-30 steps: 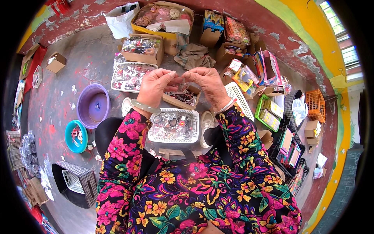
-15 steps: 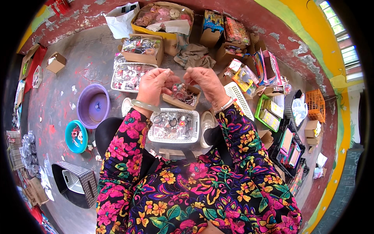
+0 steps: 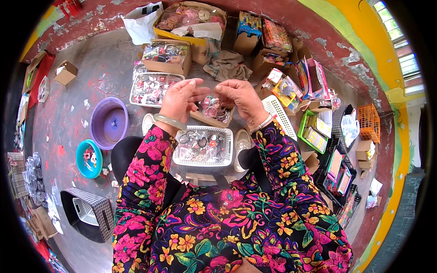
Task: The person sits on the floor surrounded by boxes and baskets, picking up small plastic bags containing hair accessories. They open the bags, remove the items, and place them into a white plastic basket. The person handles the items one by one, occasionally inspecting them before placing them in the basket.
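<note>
Grey concrete floor [image 3: 77, 73] surrounds us, crowded with cartons. Below our hands sits a white basket [image 3: 202, 146] of wrapped trinkets. Our left hand [image 3: 180, 101] and right hand [image 3: 241, 101] pinch a clear packet [image 3: 210, 105] between fingertips; it looks light, crinkly and slippery, best gripped at its edges.

Single head-worn fisheye view; scene was seen from above, facing steeply down. Hands were framed close at centre, floor toward 12 o'clock, own lap at 6 o'clock.
</note>
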### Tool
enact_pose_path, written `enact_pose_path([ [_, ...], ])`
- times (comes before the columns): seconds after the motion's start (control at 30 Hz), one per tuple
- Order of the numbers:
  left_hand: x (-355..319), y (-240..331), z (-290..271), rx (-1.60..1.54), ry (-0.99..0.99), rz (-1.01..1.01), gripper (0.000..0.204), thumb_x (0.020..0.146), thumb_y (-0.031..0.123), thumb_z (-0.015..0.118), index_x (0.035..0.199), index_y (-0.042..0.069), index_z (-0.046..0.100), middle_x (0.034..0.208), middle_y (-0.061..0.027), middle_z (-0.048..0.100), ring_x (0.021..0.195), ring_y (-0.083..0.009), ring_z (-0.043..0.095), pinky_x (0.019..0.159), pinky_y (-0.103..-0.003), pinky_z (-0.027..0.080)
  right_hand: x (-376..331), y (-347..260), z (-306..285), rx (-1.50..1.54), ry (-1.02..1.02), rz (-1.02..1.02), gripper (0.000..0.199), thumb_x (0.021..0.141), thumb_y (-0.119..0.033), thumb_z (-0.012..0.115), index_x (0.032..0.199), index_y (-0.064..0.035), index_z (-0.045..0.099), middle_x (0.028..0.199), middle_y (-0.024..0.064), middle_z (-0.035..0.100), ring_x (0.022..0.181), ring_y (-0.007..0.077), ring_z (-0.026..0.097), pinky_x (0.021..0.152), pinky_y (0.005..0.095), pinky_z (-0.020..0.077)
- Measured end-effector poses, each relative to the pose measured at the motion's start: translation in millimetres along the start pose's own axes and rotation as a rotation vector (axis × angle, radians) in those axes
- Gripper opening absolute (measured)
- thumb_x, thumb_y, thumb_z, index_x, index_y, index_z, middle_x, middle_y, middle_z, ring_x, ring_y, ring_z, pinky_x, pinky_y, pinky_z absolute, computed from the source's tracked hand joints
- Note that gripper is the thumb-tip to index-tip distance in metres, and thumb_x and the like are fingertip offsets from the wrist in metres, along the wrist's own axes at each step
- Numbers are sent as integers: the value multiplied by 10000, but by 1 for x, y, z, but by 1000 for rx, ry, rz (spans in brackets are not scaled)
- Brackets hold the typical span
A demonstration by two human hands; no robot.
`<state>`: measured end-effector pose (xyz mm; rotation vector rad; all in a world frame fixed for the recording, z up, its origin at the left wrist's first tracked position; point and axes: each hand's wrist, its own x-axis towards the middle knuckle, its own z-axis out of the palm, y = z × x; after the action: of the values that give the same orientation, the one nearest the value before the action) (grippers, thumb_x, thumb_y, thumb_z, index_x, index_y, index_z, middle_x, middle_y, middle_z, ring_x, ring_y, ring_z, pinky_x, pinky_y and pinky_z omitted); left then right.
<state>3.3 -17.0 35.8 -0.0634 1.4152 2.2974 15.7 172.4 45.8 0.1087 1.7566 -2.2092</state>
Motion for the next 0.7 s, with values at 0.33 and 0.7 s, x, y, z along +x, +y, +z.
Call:
enact_pose_path([
  [0.33, 3, -12, 5, -10, -106, -204, 206, 835, 228, 591, 937, 49, 581, 856, -40, 640, 808, -123, 623, 407, -137, 360, 6, 13, -5, 293, 224, -4, 143, 838, -145, 573, 922, -30, 555, 825, 58, 620, 673, 114, 595, 599, 219, 487],
  [0.7, -2, 9, -4, 339, 100, 180, 87, 821, 100, 583, 853, 22, 607, 763, -5, 615, 607, -42, 526, 446, -158, 383, 6, 17, -4, 195, -9, 181, 232, 806, -104, 589, 1013, -18, 527, 919, 75, 617, 815, 143, 611, 711, 233, 475],
])
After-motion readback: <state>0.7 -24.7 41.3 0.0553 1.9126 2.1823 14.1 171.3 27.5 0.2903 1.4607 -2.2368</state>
